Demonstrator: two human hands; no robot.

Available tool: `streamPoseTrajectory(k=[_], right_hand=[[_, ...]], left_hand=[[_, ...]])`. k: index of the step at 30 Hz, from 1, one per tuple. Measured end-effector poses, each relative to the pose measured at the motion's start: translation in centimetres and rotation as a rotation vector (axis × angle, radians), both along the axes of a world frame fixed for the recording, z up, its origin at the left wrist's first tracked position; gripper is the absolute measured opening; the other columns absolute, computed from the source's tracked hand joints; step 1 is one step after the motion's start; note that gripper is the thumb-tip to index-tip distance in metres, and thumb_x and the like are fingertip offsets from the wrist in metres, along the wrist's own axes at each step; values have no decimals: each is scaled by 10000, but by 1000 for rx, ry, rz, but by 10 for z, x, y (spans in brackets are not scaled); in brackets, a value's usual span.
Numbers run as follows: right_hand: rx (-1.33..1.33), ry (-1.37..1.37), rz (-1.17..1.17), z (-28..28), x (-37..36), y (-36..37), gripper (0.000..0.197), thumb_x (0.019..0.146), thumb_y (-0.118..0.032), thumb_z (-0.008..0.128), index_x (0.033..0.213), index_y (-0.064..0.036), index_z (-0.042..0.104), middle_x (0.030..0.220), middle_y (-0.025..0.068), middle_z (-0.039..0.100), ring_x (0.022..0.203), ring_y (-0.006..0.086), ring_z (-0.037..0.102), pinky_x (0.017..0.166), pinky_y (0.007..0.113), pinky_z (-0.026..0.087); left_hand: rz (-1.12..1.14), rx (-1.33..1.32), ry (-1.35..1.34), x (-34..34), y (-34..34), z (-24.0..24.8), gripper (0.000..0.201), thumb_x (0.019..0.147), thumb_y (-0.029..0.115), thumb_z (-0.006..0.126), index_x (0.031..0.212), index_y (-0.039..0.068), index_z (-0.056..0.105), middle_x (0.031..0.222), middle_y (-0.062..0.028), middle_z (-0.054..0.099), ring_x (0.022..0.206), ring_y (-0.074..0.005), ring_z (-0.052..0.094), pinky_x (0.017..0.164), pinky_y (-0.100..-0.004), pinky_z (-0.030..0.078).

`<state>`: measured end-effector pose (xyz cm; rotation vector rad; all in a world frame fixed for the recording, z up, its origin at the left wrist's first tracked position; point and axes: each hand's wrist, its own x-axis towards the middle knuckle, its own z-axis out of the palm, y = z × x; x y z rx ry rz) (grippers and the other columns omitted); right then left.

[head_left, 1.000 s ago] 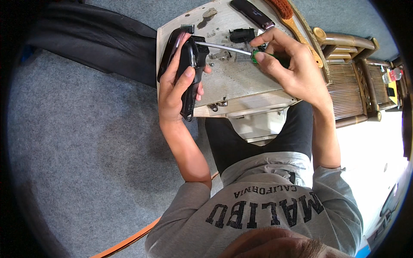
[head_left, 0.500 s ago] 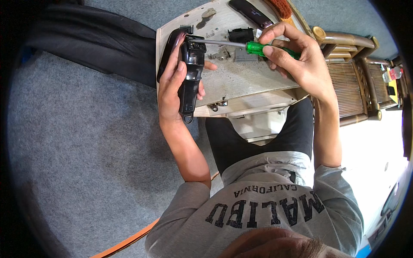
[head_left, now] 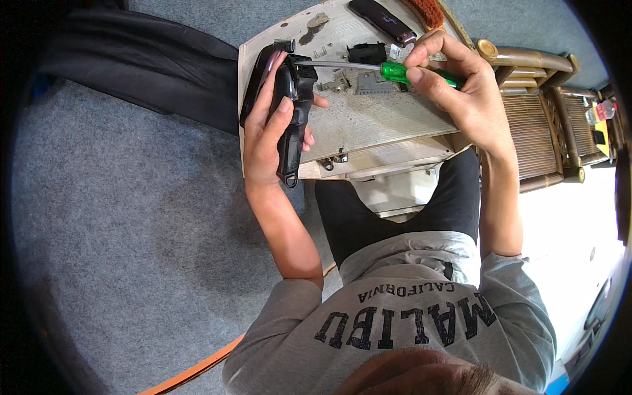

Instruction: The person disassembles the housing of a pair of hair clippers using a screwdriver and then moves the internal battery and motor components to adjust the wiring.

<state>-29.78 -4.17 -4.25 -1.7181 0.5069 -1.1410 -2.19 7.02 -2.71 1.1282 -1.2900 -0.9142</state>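
Nearest is a gray shirt [head_left: 395, 283] with dark letters, then two legs in black pants [head_left: 345, 204]. Past them, small metal bits [head_left: 336, 158] sit by the near edge of the wooden counter [head_left: 368, 128]. The left hand [head_left: 264, 141] has its fingers wrapped around a black hair clipper [head_left: 289, 135], held up over the left side of the counter. The right hand [head_left: 471, 99] pinches the green handle of a screwdriver [head_left: 398, 71] with its thumb and pointing finger. Its tip is at the clipper's top end, but what it touches is too small to see. Some taking apart looks done: a flat toothed metal piece [head_left: 373, 84], tiny metal parts [head_left: 339, 83] and a black part [head_left: 367, 52] lie loose. The clipper's long body looks whole, and I can't tell how much is left to do. The tiny parts lie under the metal rod, so they could get bumped. A dark shiny thing [head_left: 253, 85] crowds the left hand. Farther off are another dark clipper [head_left: 385, 21] and a fuzzy red brush [head_left: 428, 12]
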Motion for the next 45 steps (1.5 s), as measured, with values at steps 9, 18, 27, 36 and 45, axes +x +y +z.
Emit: streamPoseTrajectory(k=[9,18,27,36,45], right_hand=[[-37,-15,20,-2,-1,0,154,982,-56,717,1134,-30,709,1114,31,738,1076,120,702,963,292,570],[-85,2,13,-4,2,-1,146,990,-64,713,1129,-24,696,1116,30,724,1083,128,697,980,305,560],[-61,-7,11,-2,1,2,132,986,-57,700,1115,-28,701,1084,18,718,1051,112,691,948,290,559],[313,-101,74,3,-6,0,122,1026,-115,621,1101,-42,684,1017,-5,690,658,-7,493,551,186,393],[-17,-95,28,-6,-4,-1,181,999,-113,715,1165,-45,688,1085,26,685,868,98,632,776,247,526]], left_hand=[[21,1,-25,-3,1,2,681,1065,307,553,1647,20,349,1044,-235,746,593,-107,637,527,-226,511],[-28,8,39,0,0,-2,700,1084,368,488,1652,0,310,1069,-289,752,584,-123,666,533,-231,544],[23,29,-8,-8,1,3,686,1069,337,530,1638,-1,349,1049,-266,755,597,-117,669,526,-230,538],[1,1,-60,-7,2,3,677,1043,223,599,1648,32,364,965,-155,749,624,-96,641,567,-224,524],[69,11,-89,-10,4,2,669,1027,178,661,1637,64,412,932,-125,728,629,-86,617,584,-239,528]])
